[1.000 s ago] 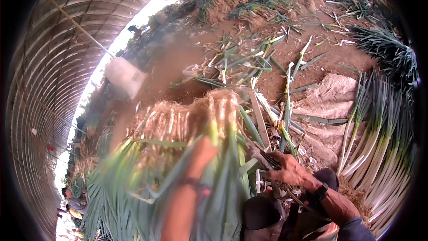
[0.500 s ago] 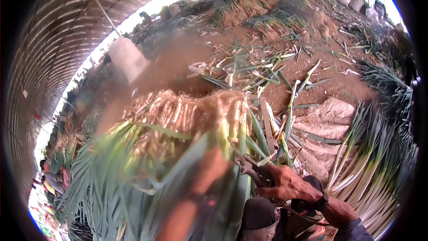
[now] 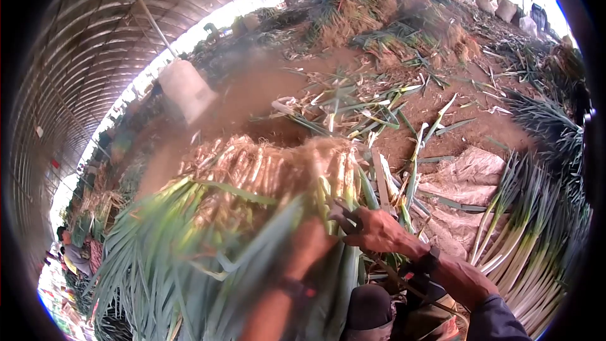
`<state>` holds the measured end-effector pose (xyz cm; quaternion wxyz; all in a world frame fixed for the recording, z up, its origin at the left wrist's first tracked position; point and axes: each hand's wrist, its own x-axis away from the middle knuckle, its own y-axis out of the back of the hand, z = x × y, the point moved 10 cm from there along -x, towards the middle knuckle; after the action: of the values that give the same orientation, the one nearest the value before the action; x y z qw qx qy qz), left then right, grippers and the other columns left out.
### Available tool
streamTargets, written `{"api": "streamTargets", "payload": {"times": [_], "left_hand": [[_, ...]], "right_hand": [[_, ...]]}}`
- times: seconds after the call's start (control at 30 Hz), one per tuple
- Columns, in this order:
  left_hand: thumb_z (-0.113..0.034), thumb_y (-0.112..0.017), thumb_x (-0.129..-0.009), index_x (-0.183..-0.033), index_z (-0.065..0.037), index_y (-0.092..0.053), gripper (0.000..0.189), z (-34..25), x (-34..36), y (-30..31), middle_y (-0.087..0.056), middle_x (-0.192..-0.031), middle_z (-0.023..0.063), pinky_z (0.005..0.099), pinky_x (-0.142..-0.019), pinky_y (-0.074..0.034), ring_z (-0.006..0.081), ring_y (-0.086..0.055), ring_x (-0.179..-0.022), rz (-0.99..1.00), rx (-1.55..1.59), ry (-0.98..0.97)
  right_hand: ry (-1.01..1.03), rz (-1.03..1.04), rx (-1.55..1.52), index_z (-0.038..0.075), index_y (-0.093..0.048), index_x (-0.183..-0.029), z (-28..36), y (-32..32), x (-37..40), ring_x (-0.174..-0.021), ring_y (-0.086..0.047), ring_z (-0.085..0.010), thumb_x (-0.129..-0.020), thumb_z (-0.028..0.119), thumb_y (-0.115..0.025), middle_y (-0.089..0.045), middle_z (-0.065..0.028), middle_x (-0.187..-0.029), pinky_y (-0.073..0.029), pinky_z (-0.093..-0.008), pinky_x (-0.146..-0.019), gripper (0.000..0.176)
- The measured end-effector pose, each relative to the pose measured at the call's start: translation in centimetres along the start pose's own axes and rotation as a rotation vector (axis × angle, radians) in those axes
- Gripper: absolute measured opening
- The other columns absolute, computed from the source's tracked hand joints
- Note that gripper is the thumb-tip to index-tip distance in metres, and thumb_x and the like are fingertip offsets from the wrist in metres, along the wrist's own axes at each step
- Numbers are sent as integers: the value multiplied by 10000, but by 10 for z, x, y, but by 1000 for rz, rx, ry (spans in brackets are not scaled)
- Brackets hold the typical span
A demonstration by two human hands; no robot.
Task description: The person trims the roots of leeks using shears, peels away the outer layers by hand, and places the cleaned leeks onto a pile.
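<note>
A large bundle of leeks (image 3: 259, 164) lies before me, pale root ends pointing away and long green leaves spreading toward me and to the left. My left hand (image 3: 312, 240) is on the stalks at the bundle's right side; its fingers are smeared. Close beside it, my right hand (image 3: 386, 233) has its fingers closed round a dark brown strip (image 3: 341, 212), which lies against the stalks. What the strip is made of I cannot tell. A thin cord-like length trails below the right hand toward my lap.
More leeks (image 3: 524, 227) lie on the right beside a crumpled beige sack (image 3: 464, 183). Loose leaves and trimmings (image 3: 353, 107) litter the brown soil ahead. A white sack (image 3: 186, 91) stands at the left, and heaped leeks (image 3: 353, 9) fill the back. People sit at the far left edge.
My right hand has moved up and slightly left with the strip, bringing it closer to my left hand. The view has shifted slightly.
</note>
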<state>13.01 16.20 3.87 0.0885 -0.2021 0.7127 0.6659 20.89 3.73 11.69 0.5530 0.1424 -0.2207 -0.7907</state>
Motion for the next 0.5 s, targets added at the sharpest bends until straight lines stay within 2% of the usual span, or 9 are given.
{"api": "streamTargets", "payload": {"times": [0.03,0.13,0.23,0.33,0.4,0.5], "left_hand": [[-367,-718,-909,-1345,-99,-536,543,-3,-2,2,-705,-1057,164,446,-699,-595,336,-723,-796,-145,-2,-133],[-360,-623,-957,-1367,-92,-477,511,2,-7,13,-706,-1041,252,493,-717,-591,417,-718,-875,225,275,277],[-360,-581,-969,-1387,-88,-424,523,7,-6,9,-703,-1025,275,535,-741,-579,455,-703,-899,262,226,407],[-341,-579,-960,-1405,-97,-389,542,-3,-14,21,-699,-1039,274,563,-761,-566,468,-694,-907,379,246,451],[-306,-597,-939,-1419,-109,-373,565,14,4,-7,-693,-1060,273,563,-776,-562,474,-686,-916,487,188,553],[-240,-614,-894,-1418,-109,-380,588,17,14,-13,-675,-1118,269,543,-792,-559,463,-673,-957,358,135,444]], "right_hand": [[-12,3,0,-36,-609,-1145,-2,2,-6,-794,-693,-358,-806,335,-793,-694,-237,-874,-529,-437,-723,535],[-62,33,-49,-27,-604,-1188,-10,4,-21,-799,-696,-345,-801,339,-793,-696,-234,-870,-533,-436,-736,566],[-70,27,-67,-12,-622,-1202,-5,9,-34,-773,-689,-313,-801,355,-780,-695,-218,-853,-531,-426,-721,566],[-67,-60,14,-21,-643,-1173,-34,5,-59,-745,-676,-289,-805,361,-762,-700,-195,-834,-527,-408,-698,543],[-70,-25,-78,-26,-670,-1107,-32,7,-67,-738,-662,-249,-807,354,-746,-697,-169,-802,-516,-383,-671,491],[21,-47,-54,-30,-680,-1046,-24,10,-83,-737,-651,-226,-800,351,-746,-686,-156,-780,-504,-369,-655,458]]}}
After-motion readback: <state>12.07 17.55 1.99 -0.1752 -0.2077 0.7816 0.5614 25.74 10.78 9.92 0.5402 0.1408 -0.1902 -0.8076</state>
